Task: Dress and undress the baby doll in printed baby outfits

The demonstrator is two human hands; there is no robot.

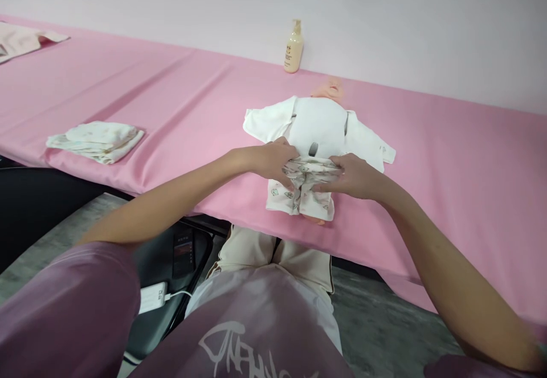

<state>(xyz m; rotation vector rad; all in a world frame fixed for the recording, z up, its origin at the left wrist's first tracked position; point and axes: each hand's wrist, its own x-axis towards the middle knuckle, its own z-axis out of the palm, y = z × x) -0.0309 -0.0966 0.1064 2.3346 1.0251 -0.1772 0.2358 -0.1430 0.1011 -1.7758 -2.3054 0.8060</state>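
Note:
A baby doll (333,89) lies on the pink-covered table (183,104), its head toward the wall and a foot showing at the near end. It has on a white long-sleeved top (318,121) with sleeves spread to both sides. White patterned baby pants (280,198) cover its legs. My left hand (273,161) grips the gathered waistband at its left side, fingers closed on the cloth. At the right side of the same waistband, my right hand (352,178) pinches the fabric. A small dark oval mark shows on the white middle, just above the pants.
A cream pump bottle (293,47) stands by the wall. Folded patterned cloth (98,140) lies on the left, and a pale pink cloth (25,41) farther back. Below the table edge, a phone (183,252) and white power bank (152,297) rest on a black chair.

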